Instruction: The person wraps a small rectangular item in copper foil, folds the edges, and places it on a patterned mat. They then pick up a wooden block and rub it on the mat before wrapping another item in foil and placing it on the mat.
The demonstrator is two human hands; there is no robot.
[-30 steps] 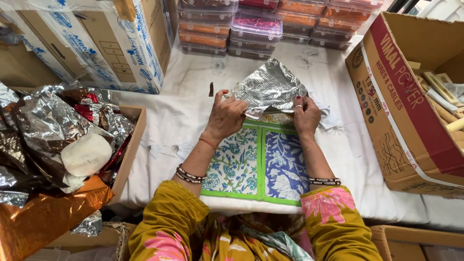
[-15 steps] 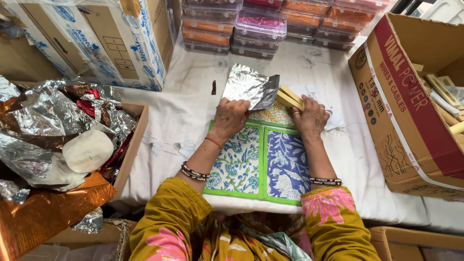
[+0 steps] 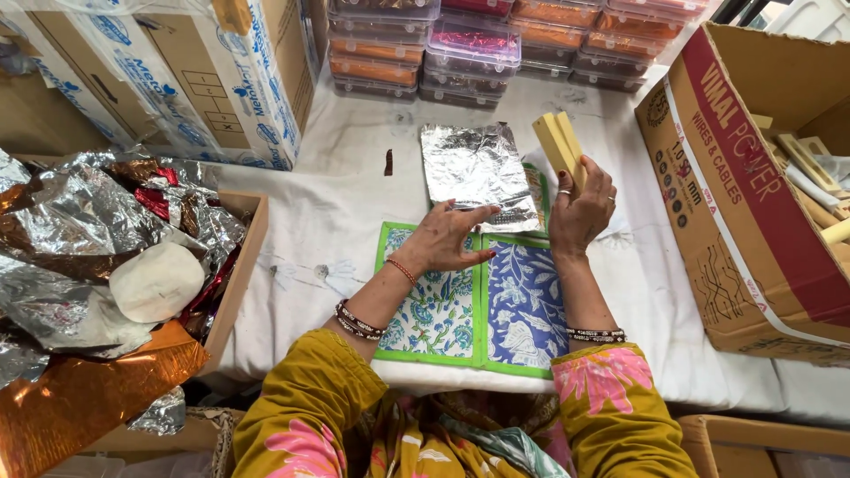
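Her left hand [image 3: 443,241] lay flat, fingers spread loose, pinning the silver foil sheet [image 3: 478,173] to the table [image 3: 336,212] just beyond the printed mat [image 3: 478,310]. Her right hand [image 3: 580,212] gripped two pale yellow bars [image 3: 558,142], raised upright beside the foil.

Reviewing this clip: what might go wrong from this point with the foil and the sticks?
1. The left hand pins only the near edge of the silver foil sheet; its far part lies loose and could crease or slide.
2. The right hand pinches two pale yellow bars upright by their lower ends; one might slip out.
3. The foil overlaps the floral mat, so tugging it may shift the mat.
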